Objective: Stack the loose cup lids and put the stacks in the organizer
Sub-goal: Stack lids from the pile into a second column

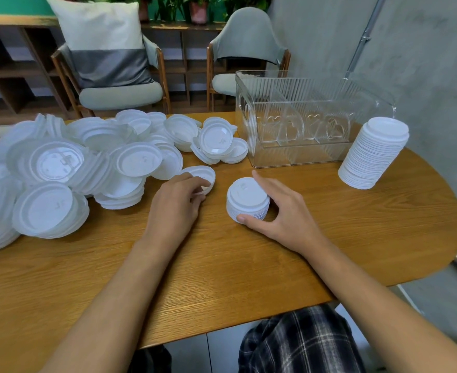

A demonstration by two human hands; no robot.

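- Step in hand: stacking. The organizer (302, 154) stands far right on the tabletop (222, 265), and its compartments look empty through the clear walls.
- The left hand (179, 200) sits at the near right edge of the pile (57, 162), with fingers curled on a single lid (201, 174) that lies slightly apart from the rest. Whether the lid is off the wood yet, I cannot tell.
- The right hand (284, 214) clamps a short stack (247, 200) in the middle of the tabletop. The thumb is pressed to its near side, the forefinger reaches round the far side, and the other fingers are hidden behind it.
- The hands are apart, each on its own thing, with bare wood between them.
- A tall stack (372, 154) stands just right of the organizer and leans a little; it looks finished but not yet put away.
- The pile is large and spreads over the whole left side, with lids lying tilted and overlapping, so most of the job is still to come.
- Next move, as I judge it: carry the lid right to the short stack, turn it the same way up as the top one, and seat it squarely so the rims nest.
- The right hand has to steady the stack without covering its top — the forefinger may need to shift aside.
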